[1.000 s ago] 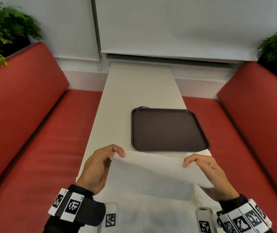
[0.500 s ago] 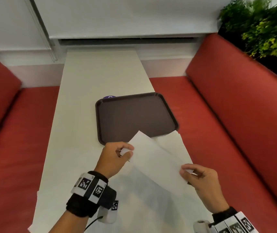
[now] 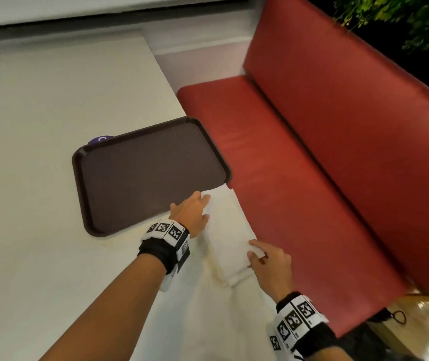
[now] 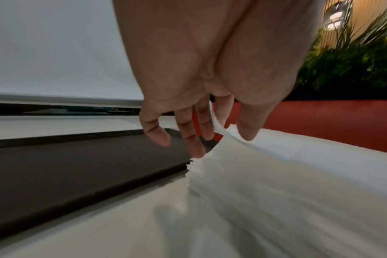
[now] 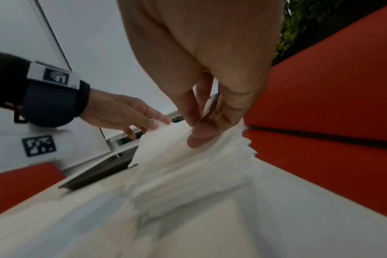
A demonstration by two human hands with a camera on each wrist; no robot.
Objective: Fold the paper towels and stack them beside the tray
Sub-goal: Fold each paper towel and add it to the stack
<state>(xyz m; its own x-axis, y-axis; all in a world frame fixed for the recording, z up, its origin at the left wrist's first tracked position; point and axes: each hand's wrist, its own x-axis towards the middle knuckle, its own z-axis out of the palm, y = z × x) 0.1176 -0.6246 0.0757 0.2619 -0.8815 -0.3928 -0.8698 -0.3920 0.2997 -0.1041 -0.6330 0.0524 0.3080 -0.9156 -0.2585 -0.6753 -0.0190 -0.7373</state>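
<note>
Folded paper towel [image 3: 227, 238] — on the stack on the white desk [image 3: 52, 100], at 4 o'clock from the brown tray [image 3: 145, 173], just beside it. Left hand [image 3: 191, 213] pinches its far corner; right hand [image 3: 270, 267] pinches its near corner.

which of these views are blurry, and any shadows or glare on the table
Head view: mostly sharp, with soft shadows beside the paper towel stack. Left wrist view: the foreground paper smears, and the left hand shadows the table. Right wrist view: most smeared, around the right hand. No glare.
</note>
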